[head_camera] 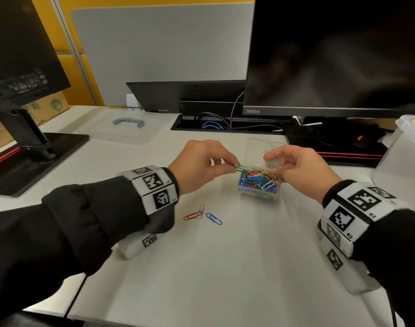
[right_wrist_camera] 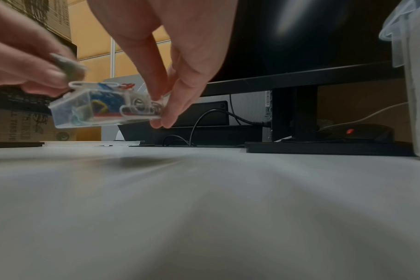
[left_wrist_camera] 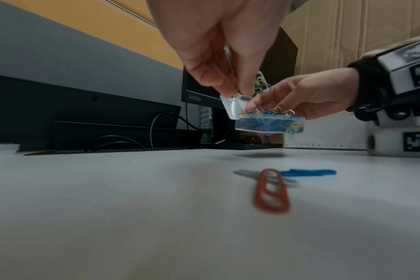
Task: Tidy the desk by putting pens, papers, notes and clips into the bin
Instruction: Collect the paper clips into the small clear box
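A small clear clip box (head_camera: 258,187) heaped with coloured paper clips hangs just above the white desk (head_camera: 225,267), its hinged lid (head_camera: 264,149) standing open. My right hand (head_camera: 278,169) grips the box at its right end; in the right wrist view the right hand (right_wrist_camera: 163,111) curls down over the clip box (right_wrist_camera: 96,109). My left hand (head_camera: 233,165) pinches a green and a white paper clip (head_camera: 238,166) at the box's left rim. Loose on the desk lie a red clip (head_camera: 192,217), a white clip (head_camera: 201,209) and a blue clip (head_camera: 214,219).
A clear plastic bin (head_camera: 405,161) with something yellow inside stands at the right edge. Its lid (head_camera: 128,126) lies flat at the back left. A monitor (head_camera: 331,55) on a black base stands behind the box, another monitor stand (head_camera: 24,142) at the left.
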Motion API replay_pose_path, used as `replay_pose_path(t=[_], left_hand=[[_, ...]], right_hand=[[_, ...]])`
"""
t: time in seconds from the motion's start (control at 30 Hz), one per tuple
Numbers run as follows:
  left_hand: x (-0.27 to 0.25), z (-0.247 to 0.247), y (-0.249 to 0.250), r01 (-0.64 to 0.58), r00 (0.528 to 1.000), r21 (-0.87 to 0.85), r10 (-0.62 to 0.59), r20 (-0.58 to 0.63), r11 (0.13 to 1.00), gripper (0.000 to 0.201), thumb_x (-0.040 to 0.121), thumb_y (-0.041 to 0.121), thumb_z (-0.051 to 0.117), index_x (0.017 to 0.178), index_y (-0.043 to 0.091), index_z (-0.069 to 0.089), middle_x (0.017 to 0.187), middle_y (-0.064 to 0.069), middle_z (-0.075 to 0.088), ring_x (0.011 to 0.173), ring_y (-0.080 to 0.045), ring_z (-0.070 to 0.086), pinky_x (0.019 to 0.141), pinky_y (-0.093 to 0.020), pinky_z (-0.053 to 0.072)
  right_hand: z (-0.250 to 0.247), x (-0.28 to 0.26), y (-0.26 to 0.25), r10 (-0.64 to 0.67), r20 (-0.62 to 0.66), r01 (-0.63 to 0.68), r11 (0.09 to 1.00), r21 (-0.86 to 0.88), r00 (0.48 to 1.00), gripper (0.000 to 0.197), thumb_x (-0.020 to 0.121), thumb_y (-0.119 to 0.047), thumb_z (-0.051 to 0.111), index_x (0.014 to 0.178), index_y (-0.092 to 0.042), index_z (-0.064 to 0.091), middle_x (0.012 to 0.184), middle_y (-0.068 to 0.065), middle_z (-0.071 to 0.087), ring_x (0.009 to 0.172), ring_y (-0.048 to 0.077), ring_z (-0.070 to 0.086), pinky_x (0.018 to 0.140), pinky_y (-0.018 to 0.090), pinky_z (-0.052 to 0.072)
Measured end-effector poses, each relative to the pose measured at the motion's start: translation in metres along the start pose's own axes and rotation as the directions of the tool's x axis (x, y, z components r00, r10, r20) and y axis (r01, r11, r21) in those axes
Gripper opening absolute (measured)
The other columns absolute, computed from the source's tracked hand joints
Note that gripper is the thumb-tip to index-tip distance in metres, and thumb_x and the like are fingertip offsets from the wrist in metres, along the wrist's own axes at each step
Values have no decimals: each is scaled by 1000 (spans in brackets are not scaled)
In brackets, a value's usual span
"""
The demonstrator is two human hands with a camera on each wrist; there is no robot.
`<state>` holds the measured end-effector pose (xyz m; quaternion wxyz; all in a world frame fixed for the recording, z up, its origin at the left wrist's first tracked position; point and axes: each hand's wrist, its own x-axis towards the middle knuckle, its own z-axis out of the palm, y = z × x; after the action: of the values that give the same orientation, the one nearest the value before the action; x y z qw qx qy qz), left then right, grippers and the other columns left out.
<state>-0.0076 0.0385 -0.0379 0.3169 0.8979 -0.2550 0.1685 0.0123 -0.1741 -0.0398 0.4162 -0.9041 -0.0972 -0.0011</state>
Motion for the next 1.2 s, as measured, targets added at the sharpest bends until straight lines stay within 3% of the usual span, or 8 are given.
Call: replay_pose_path(t=[0.13, 0.27, 0.37, 0.5, 0.67, 0.83, 0.97, 1.2], left_hand=[[18, 18, 13, 5, 999, -5, -5, 52, 1000, 15, 82, 15, 68, 95, 13, 75, 86, 0, 67, 66, -5, 50, 62, -1, 35], [22, 27, 16, -48, 979, 95, 28, 203, 994, 23, 89, 14, 58, 108, 14, 70, 102, -6, 67, 85, -9, 54, 71, -2, 32], [20, 26, 15, -69, 990, 85, 58, 128, 994, 24, 91, 14, 55, 110, 16, 69, 99, -5, 66, 89, -15, 59, 76, -10, 34], [16, 27, 20, -218, 968, 28, 213, 135, 975, 21, 86, 20, 61, 105, 19, 71, 97, -2, 66, 86, -7, 51, 73, -1, 32], [16, 35, 24, -393, 896, 39, 373, 242, 919, 24, 85, 31, 57, 99, 20, 73, 104, 5, 69, 93, -18, 57, 84, -28, 44], [20, 34, 18, -305, 939, 53, 291, 184, 951, 19, 83, 25, 61, 94, 16, 74, 97, 0, 71, 89, -20, 60, 82, -29, 47], [21, 32, 19, -233, 960, 60, 220, 176, 971, 16, 82, 18, 64, 94, 14, 74, 94, -3, 71, 90, -18, 60, 82, -17, 39], [18, 30, 23, -203, 967, 14, 198, 160, 979, 22, 83, 25, 62, 104, 21, 70, 101, -1, 67, 96, -14, 57, 88, -24, 42]], right_hand=[[0, -2, -2, -19, 11, 19, 999, 41, 1000, 28, 83, 1, 59, 91, -26, 62, 74, -2, 58, 82, 24, 64, 81, 35, 53], [0, -2, -2, -24, 25, 22, 998, 64, 999, 31, 82, 1, 61, 84, -30, 60, 73, -2, 59, 78, 23, 64, 82, 36, 54], [0, -2, -2, -21, 21, 19, 996, 82, 1000, 31, 81, 1, 62, 84, -30, 60, 76, 0, 62, 83, 27, 66, 83, 39, 54], [-1, -5, -5, -43, 25, 41, 996, 80, 999, 33, 80, 2, 60, 83, -31, 60, 75, 2, 61, 80, 26, 64, 79, 38, 54], [-3, -7, -7, -49, 47, 46, 997, 61, 998, 38, 77, 6, 59, 84, -31, 59, 71, 3, 57, 73, 21, 56, 71, 30, 50], [-1, -8, -8, -28, 44, 23, 994, 105, 999, 35, 79, -1, 64, 79, -36, 59, 93, 23, 66, 90, 35, 65, 86, 47, 53], [-1, -6, -8, -22, 58, 16, 993, 114, 998, 31, 81, -1, 63, 83, -32, 60, 89, 18, 66, 88, 31, 68, 86, 45, 54], [-2, -7, -9, -24, 34, 20, 993, 115, 999, 34, 80, -2, 62, 79, -36, 60, 94, 27, 65, 90, 39, 64, 84, 51, 53]])
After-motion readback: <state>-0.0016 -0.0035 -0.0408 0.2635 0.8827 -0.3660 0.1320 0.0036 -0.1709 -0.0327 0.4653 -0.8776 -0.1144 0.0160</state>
